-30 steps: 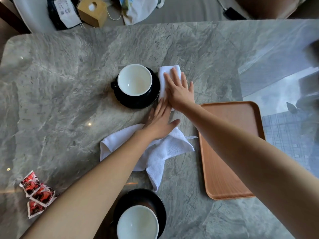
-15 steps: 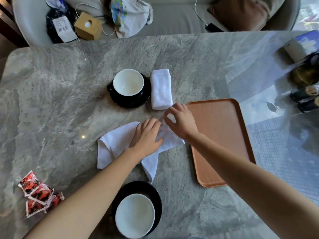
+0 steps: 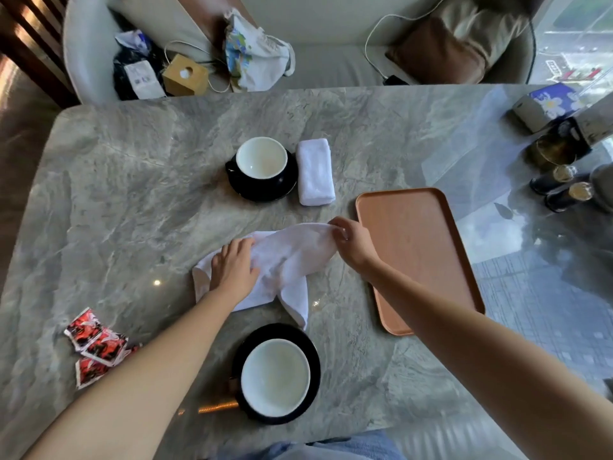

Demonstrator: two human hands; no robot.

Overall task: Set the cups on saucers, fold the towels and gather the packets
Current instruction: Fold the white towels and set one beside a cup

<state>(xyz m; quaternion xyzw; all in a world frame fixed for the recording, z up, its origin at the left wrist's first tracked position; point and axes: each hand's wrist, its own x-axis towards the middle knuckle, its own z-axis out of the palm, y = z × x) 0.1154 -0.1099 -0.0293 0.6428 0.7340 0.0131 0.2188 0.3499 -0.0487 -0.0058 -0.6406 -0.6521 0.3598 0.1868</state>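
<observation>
The unfolded towel point(image 3: 288, 260) lies crumpled at the middle of the marble table point(image 3: 132, 194), between the far cup point(image 3: 262, 157) and the near cup point(image 3: 275, 376), with one loose tail trailing toward the near saucer point(image 3: 315, 356). The left hand point(image 3: 234, 267) rests flat on the cloth's left part, fingers extended, pinning it to the table. The right hand point(image 3: 351, 242) pinches the towel's right edge between thumb and fingertips and holds it slightly raised, just beside the wooden tray point(image 3: 418, 247). The cloth appears light, soft and limp; it will sag and bunch wherever it is unsupported, so it is best taken at corners or along an edge, drawn taut, and laid flat before each fold is pressed down. It should not slip much on the stone, but the trailing tail could drag against the near cup. A folded towel point(image 3: 314, 172) already lies just beside the far saucer point(image 3: 288, 189). Both cups stand on their saucers. The red packets point(image 3: 94, 343) lie scattered near the table's left edge, well apart from the hands and not yet gathered.
</observation>
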